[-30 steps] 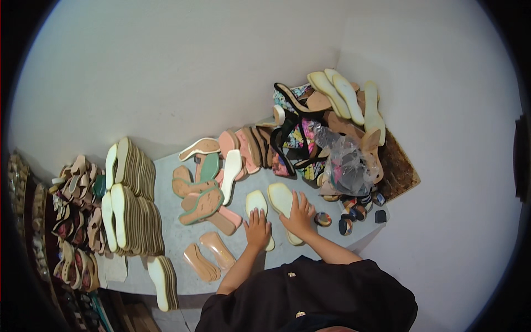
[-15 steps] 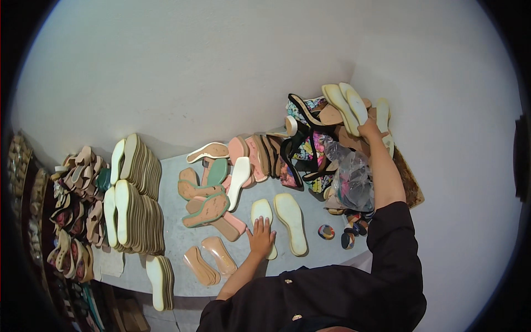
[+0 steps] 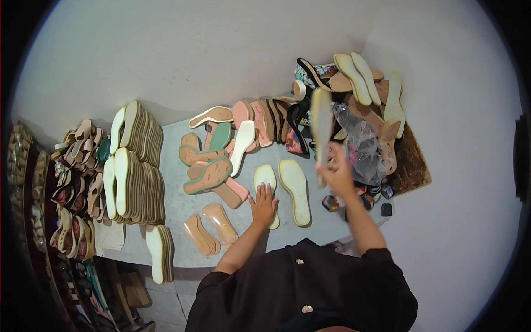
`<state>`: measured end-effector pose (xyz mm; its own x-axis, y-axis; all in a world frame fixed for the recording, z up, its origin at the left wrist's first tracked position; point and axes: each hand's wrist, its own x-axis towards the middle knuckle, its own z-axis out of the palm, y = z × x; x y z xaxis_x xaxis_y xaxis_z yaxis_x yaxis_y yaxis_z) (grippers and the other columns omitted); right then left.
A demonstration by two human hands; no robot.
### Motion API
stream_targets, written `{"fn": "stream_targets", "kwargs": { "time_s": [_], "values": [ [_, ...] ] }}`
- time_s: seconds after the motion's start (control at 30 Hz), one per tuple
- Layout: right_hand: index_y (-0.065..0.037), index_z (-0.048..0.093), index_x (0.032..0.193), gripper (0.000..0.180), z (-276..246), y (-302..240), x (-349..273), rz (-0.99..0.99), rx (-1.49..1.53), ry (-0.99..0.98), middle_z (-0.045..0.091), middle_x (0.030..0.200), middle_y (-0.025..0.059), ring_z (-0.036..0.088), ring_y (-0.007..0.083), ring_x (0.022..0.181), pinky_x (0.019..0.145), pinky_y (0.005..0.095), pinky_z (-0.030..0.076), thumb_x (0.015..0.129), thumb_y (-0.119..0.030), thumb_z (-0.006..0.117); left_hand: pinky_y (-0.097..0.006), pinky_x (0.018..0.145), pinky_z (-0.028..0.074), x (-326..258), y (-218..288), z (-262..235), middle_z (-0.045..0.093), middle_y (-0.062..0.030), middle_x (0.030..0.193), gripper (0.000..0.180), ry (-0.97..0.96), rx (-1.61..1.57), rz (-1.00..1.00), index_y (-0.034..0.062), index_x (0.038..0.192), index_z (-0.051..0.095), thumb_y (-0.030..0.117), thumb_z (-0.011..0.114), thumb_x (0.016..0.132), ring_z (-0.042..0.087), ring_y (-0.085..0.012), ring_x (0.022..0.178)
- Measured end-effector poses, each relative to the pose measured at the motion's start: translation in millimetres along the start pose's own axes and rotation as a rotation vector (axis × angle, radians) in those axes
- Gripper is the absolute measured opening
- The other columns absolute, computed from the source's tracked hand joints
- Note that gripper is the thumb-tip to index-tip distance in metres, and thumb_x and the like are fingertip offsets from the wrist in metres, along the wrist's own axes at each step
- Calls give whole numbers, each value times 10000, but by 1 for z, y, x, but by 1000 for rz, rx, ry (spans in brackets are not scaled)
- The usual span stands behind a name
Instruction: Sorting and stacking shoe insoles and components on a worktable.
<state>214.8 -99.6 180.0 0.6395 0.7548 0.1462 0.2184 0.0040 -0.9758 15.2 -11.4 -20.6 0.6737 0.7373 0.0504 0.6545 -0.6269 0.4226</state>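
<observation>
My left hand (image 3: 264,207) lies with spread fingers on a cream shoe sole (image 3: 265,172) on the grey table. A second cream sole (image 3: 294,195) lies just right of it. Raised above the table, my right hand (image 3: 338,174) grips another cream sole (image 3: 321,119) by its lower end; the sole stands nearly upright and is smeared by motion. Behind that hand is a heap with a clear plastic bag (image 3: 362,149), flowered wedge shoes (image 3: 297,138) and more cream soles (image 3: 352,78) on top.
Tall stacks of cream soles (image 3: 145,185) stand on the left, beside piled sandals (image 3: 83,145). Pink, green and tan soles (image 3: 213,172) lie mid-table, with shiny tan insoles (image 3: 220,222) nearer me. Small round coloured pieces (image 3: 330,203) sit at the right. Walls border the table's back and right.
My right hand has come from the heap toward the table's middle, now with a cream sole in it. The left hand stays on its sole. The whole view has shifted slightly.
</observation>
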Motion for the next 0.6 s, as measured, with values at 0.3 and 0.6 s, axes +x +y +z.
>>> {"fn": "stream_targets", "kwargs": {
  "time_s": [0.3,0.6],
  "values": [
    [-116,493,1206,494,48,99,-99,3,-759,-19,569,1058,175,598,366,882,734,424,502,763,-265,653,-650,996,125,-4,-2,7,245,-167,1453,570,155,88,67,109,1397,301,367,432,906,229,-327,1342],
    [-95,456,1188,509,58,106,-99,167,-870,-95,546,1053,182,598,379,874,731,443,500,757,-266,667,-653,994,129,-5,-3,6,263,-159,1447,576,156,76,66,117,1391,318,380,451,895,233,-316,1343]
  ]
}}
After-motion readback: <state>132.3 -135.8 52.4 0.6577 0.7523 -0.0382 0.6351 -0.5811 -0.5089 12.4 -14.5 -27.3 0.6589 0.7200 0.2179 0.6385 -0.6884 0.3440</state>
